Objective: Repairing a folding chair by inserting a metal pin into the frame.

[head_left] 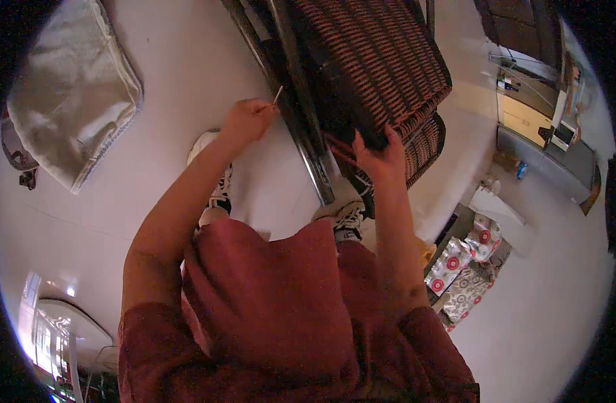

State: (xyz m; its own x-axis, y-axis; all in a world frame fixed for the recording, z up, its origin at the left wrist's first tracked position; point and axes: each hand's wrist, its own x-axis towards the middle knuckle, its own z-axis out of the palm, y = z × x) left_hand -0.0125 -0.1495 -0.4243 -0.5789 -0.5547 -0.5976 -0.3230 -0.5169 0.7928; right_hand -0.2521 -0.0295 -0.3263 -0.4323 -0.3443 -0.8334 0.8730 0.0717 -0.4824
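A brown and black woven wicker chair with dark tubular legs lies tipped in front of me. My left hand is beside the legs, its fingers pinched on a thin pale rod that points up toward the dark tube. Too little of the rod shows to tell its exact kind. At the chair's lower woven edge, my right hand grips the rim, thumb on one side and fingers on the other. A reddish strip shows beside the right thumb.
A pale cushion lies on the floor at the left. My shoes stand close below the chair. Patterned packages sit at the right, with a grey cabinet beyond. A white table is at lower left.
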